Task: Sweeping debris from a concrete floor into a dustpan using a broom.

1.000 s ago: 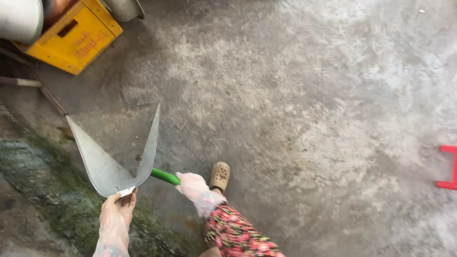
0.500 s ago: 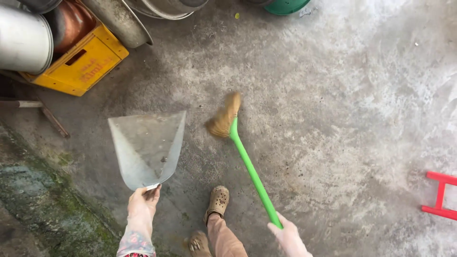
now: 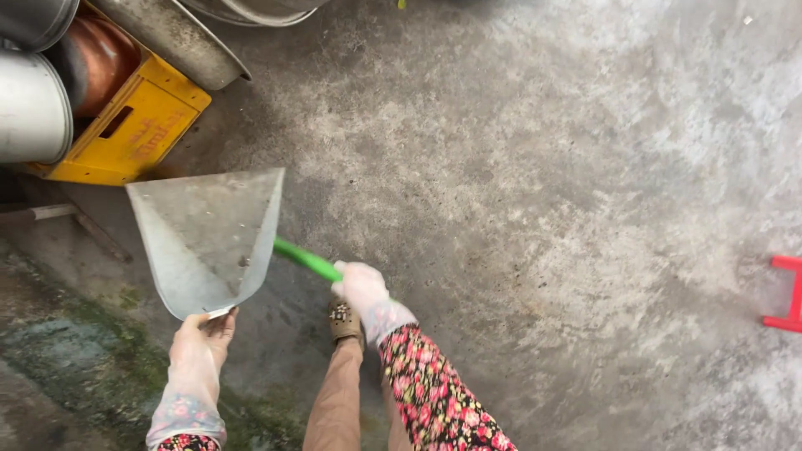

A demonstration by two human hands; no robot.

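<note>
My left hand (image 3: 199,341), in a thin clear glove, grips the narrow end of a flat metal dustpan (image 3: 209,238) held above the concrete floor. My right hand (image 3: 359,288), also gloved, is shut on the green handle of a broom (image 3: 307,260). The broom handle runs up-left and disappears behind the dustpan, so its bristle head is hidden. My floral sleeve and one sandalled foot (image 3: 342,317) show just below the right hand.
A yellow plastic crate (image 3: 138,134) sits at the upper left with metal pots (image 3: 33,104) and a large metal basin (image 3: 180,38) around it. A red frame (image 3: 785,292) pokes in at the right edge. Mossy damp ground (image 3: 75,367) lies at the lower left.
The broom has swung from out in front, bristles visible, to behind the dustpan. My right hand moved left and up toward the dustpan.
</note>
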